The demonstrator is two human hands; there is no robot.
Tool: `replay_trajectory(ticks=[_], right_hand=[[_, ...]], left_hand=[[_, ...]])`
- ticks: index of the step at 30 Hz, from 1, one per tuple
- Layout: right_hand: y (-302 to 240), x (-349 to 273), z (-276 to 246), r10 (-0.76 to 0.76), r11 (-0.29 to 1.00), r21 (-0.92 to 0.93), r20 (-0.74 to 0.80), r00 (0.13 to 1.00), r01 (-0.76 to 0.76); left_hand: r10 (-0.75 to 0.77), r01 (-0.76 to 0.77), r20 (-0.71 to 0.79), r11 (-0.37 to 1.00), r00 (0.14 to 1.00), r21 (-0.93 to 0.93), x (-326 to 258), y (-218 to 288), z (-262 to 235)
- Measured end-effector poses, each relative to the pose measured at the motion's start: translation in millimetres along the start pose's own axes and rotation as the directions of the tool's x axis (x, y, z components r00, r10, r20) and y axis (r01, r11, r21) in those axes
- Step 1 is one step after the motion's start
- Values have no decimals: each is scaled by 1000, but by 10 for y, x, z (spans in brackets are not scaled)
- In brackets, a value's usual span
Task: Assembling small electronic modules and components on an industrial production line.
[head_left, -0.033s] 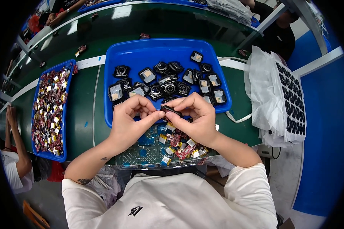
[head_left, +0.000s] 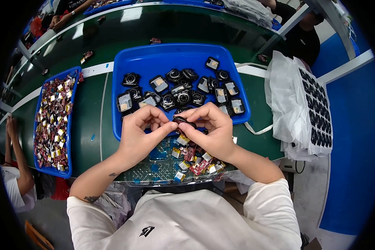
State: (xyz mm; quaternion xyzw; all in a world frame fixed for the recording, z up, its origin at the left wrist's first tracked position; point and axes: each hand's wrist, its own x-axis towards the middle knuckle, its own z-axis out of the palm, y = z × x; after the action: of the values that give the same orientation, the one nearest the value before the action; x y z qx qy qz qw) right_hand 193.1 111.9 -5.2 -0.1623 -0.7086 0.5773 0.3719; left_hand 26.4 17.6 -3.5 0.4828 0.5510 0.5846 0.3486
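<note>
Between my two hands, just over the near rim of a big blue tray point(head_left: 233, 121), is a small black smartwatch case point(head_left: 185, 121). My left hand point(head_left: 145, 125) pinches its left end with thumb and index finger. The fingers of my right hand point(head_left: 210, 127) are closed around its right end, thumb on top. My fingertips cover much of the case. Several more watch cases point(head_left: 183, 97) lie in the tray, some with round sensor backs up, others with the open inside showing. Below my hands, red circuit boards with small batteries point(head_left: 190, 155) are heaped on a clear plastic blister tray point(head_left: 142, 174).
At left a narrow blue tray point(head_left: 72, 121) is full of circuit boards with batteries. White sheets bearing black parts point(head_left: 318, 110) are stacked at right. A metal rail point(head_left: 349, 66) rises beyond them. Co-workers' arms point(head_left: 18, 152) show at left and behind the green bench point(head_left: 162, 23).
The whole view has shifted very slightly. Both hands keep the same grip on the watch case, and nothing has been taken up or let go.
</note>
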Motion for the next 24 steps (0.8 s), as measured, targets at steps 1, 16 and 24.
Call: replay_trajectory(ticks=[1, 16, 24], right_hand=[[-18, -1, 17, 15, 1000, -27, -11, 1000, -15], [-171, 242, -185, -14, 988, -156, -5, 1000, 13], [16, 1474, -1147, -44, 970, -240, -365, 930, -48]], left_hand=[[8, -8, -21, 1000, 1000, 1, 4, -7, 16], [24, -25, 12, 997, 1000, 68, -25, -25, 40], [63, -69, 62, 993, 996, 99, -7, 60, 38]])
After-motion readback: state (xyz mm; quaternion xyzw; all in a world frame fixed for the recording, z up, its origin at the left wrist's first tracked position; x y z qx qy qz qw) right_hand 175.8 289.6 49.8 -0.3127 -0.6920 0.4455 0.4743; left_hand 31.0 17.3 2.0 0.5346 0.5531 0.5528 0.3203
